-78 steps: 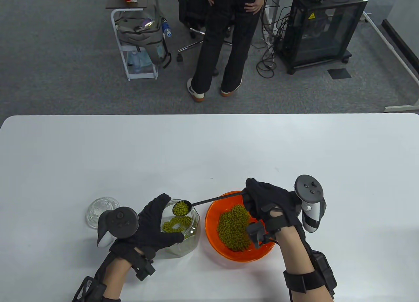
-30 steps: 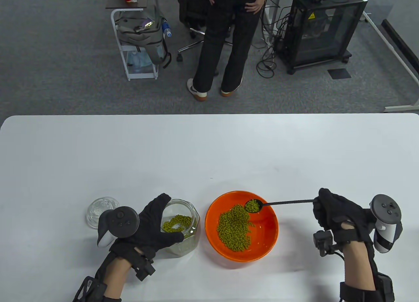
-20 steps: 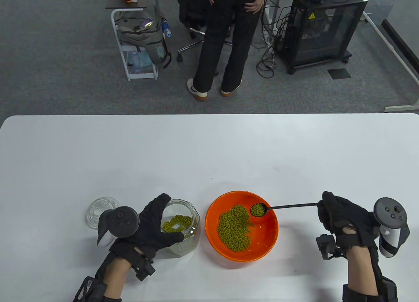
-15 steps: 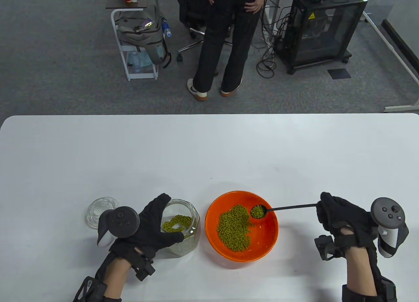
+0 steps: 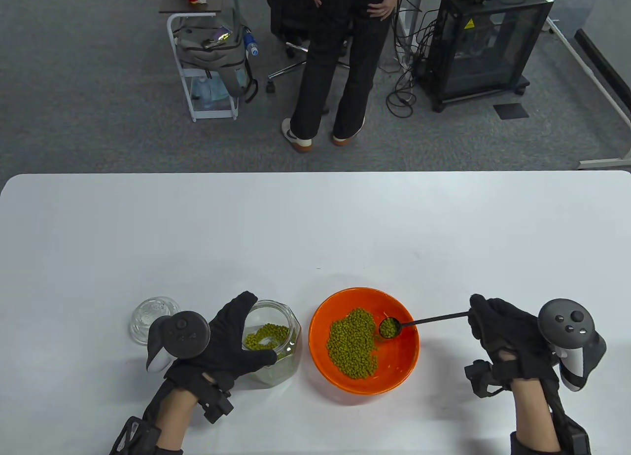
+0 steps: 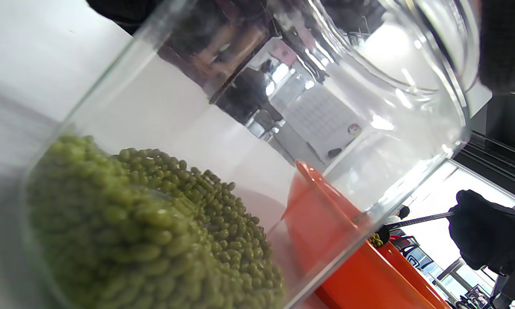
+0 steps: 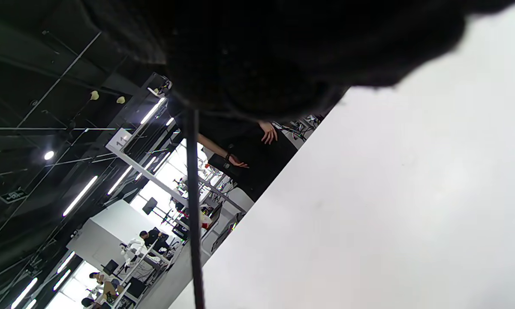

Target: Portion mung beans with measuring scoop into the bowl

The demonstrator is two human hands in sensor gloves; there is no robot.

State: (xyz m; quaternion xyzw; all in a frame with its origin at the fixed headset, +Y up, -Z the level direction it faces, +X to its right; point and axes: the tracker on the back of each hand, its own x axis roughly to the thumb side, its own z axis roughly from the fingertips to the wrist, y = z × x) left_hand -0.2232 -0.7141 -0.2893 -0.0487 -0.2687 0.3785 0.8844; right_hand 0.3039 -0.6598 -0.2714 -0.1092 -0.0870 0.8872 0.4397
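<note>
White table [image 5: 315,228], glass lid [image 5: 148,317] laid near its front left, grey carpet [image 5: 88,80] beyond, a person [image 5: 340,65] in black seen standing, backpack [image 5: 212,51] on white cart [image 5: 197,105], black cabinet [image 5: 483,46], tangled cables [image 5: 402,95].

Even overhead light is washing the white table [image 5: 315,228], throwing only soft shadows. Glare is streaking the glass jar [image 6: 368,86], nearest beans blurring. The glove [image 7: 261,47] is crowding the right wrist lens, underexposed.
</note>
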